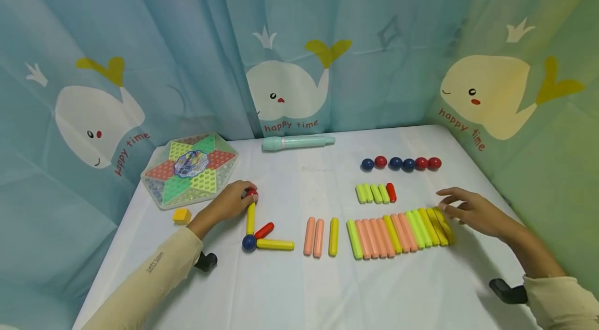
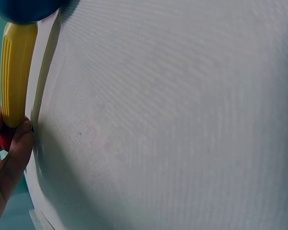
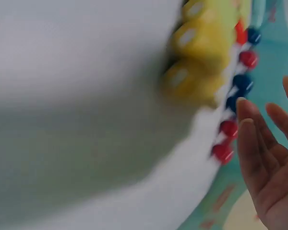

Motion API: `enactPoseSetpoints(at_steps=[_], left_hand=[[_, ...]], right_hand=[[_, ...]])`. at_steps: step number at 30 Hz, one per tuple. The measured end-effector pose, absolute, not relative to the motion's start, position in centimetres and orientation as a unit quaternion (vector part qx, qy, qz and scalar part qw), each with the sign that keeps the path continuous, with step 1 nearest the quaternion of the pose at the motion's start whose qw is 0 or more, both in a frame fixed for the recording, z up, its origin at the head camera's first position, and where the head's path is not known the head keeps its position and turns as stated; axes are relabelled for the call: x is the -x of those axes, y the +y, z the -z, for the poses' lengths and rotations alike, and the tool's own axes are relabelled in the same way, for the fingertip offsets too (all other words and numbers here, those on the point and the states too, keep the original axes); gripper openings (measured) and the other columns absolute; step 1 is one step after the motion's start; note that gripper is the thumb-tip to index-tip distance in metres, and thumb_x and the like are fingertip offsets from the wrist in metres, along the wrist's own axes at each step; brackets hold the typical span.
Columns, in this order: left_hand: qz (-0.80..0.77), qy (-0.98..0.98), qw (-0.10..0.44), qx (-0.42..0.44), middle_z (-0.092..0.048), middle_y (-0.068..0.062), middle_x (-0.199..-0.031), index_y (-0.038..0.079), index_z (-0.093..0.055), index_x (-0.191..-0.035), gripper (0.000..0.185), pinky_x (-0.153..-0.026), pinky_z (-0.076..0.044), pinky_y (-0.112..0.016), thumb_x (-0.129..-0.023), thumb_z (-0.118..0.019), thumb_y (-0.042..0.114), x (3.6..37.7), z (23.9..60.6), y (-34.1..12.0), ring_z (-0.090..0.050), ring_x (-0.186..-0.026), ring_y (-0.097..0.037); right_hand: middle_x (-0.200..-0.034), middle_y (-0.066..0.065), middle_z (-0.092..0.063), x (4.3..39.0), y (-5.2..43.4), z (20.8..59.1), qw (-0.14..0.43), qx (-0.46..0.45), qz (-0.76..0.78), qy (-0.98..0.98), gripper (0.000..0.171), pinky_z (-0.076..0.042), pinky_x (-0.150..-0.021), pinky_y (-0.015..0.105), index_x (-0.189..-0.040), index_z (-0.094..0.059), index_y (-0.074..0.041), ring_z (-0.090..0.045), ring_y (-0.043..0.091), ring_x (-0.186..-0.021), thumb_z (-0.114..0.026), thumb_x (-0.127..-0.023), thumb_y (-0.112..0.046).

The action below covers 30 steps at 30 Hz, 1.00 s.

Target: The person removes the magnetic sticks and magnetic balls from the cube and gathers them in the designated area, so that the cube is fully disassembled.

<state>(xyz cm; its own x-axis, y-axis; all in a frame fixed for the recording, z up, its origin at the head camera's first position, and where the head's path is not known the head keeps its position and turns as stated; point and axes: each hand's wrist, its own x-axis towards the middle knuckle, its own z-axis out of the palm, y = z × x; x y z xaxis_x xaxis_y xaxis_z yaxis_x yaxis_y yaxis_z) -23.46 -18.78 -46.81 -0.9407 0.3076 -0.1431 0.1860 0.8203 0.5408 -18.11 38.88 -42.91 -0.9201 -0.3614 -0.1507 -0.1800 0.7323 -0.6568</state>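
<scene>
left of centre, the left hand (image 1: 228,202) is pinching a red ball (image 1: 251,193) atop a yellow stick (image 1: 250,218) joined to a blue ball (image 1: 249,242). at right, the right hand (image 1: 470,210), fingers relaxed and empty, is hovering over the long stick row (image 1: 398,231).

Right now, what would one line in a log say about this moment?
left hand: pinches red ball atop yellow stick | right hand: open, fingertips at row of sticks | table: white cloth

"happy time" on whale curtain (image 1: 290,91)
</scene>
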Motion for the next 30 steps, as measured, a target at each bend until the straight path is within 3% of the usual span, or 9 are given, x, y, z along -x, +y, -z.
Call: enactPoseSetpoints(at_steps=[4,9,18,21,26,30], left_hand=[[-0.267,0.95,0.112,-0.118,-0.064,-0.009,-0.111,0.005,-0.065,-0.124,0.029,-0.094,-0.051,-0.044,-0.1,-0.063,0.022,23.4,46.7,-18.6,-0.057,-0.1,-0.023],[-0.267,0.951,0.111,-0.111,-0.064,-0.011,-0.113,0.005,-0.065,-0.125,0.03,-0.097,-0.05,-0.045,-0.101,-0.063,0.022,23.5,46.8,-18.4,-0.057,-0.102,-0.024],[-0.272,0.95,0.099,-0.117,-0.064,-0.012,-0.113,0.003,-0.064,-0.128,0.033,-0.097,-0.05,-0.045,-0.1,-0.063,0.022,23.6,46.9,-17.9,-0.057,-0.101,-0.024],[-0.275,0.949,0.102,-0.114,-0.064,-0.012,-0.115,0.004,-0.064,-0.128,0.033,-0.099,-0.049,-0.045,-0.1,-0.063,0.023,23.7,47.0,-17.8,-0.057,-0.103,-0.025],[-0.273,0.95,0.107,-0.106,-0.063,-0.011,-0.114,0.005,-0.064,-0.127,0.032,-0.099,-0.05,-0.045,-0.1,-0.063,0.023,23.8,47.0,-17.6,-0.057,-0.102,-0.024],[-0.264,0.953,0.105,-0.106,-0.063,-0.012,-0.112,0.004,-0.064,-0.126,0.031,-0.095,-0.051,-0.043,-0.101,-0.062,0.021,23.8,46.9,-17.7,-0.057,-0.098,-0.023]], right_hand=[[-0.12,0.022,-0.065,18.4,34.0,41.5,0.11,0.167,0.334,0.921,0.037,-0.057,-0.074,0.027,-0.132,-0.057,0.002,-0.064,0.026,-0.097,-0.059,-0.102,-0.019],[-0.113,0.008,-0.069,18.6,25.6,41.6,0.098,0.235,0.34,0.905,0.029,-0.055,-0.083,0.027,-0.123,-0.065,-0.004,-0.065,0.022,-0.099,-0.062,-0.1,-0.021],[-0.103,0.0,-0.069,17.9,11.4,43.1,0.189,0.343,0.32,0.863,0.026,-0.053,-0.075,0.026,-0.116,-0.068,-0.008,-0.062,0.01,-0.085,-0.07,-0.096,-0.024],[-0.104,-0.001,-0.069,17.9,8.4,43.8,0.209,0.335,0.279,0.875,0.029,-0.051,-0.075,0.027,-0.114,-0.069,-0.013,-0.061,0.006,-0.079,-0.076,-0.091,-0.029],[-0.1,-0.006,-0.071,17.8,5.3,44.7,0.211,0.346,0.212,0.889,0.035,-0.048,-0.074,0.025,-0.11,-0.073,-0.015,-0.058,0.006,-0.082,-0.085,-0.082,-0.031],[-0.095,-0.01,-0.071,17.7,3.7,45.0,0.197,0.372,0.165,0.892,0.038,-0.047,-0.072,0.021,-0.111,-0.073,-0.015,-0.056,0.005,-0.082,-0.085,-0.08,-0.035]])
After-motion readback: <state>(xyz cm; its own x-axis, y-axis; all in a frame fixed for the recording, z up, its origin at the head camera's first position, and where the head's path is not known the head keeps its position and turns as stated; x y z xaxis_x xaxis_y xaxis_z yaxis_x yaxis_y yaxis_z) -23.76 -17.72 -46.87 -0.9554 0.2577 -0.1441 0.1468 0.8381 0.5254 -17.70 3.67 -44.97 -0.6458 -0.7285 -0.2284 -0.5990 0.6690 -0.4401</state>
